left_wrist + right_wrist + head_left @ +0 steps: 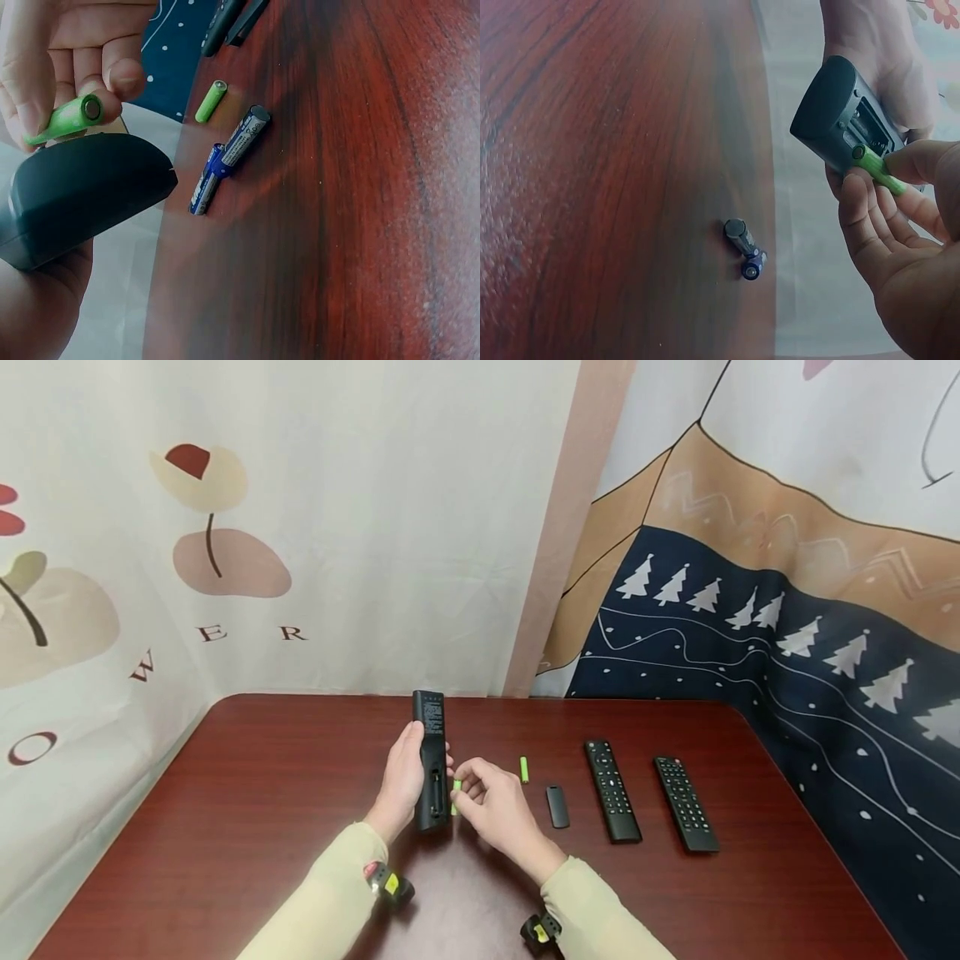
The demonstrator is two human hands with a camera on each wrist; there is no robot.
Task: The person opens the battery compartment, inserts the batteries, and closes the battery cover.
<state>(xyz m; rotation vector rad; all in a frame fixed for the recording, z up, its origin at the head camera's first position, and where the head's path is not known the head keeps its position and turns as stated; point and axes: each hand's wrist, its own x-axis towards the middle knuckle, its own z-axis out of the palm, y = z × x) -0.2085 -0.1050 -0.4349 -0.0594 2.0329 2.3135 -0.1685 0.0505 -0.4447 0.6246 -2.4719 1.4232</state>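
Note:
My left hand [401, 783] grips a black remote control [431, 718], its back turned up and its battery compartment [868, 124] uncovered. Between thumb and fingers, my right hand [497, 803] pinches a green battery [877, 169] close beside that compartment. One end of this battery [71, 118] faces the left wrist camera. A second green battery [524, 769] lies on the table beyond the right hand. Near it is a black battery cover [557, 807]. Two blue-and-silver batteries [241, 142] lie touching on the table; in the head view I cannot make them out.
Two more black remotes, one [612, 792] nearer and one [686, 804] farther right, lie buttons up on the dark red wooden table [262, 802]. A pale printed curtain [390, 527] hangs behind the table's back edge, and a navy patterned one [840, 727] at the right.

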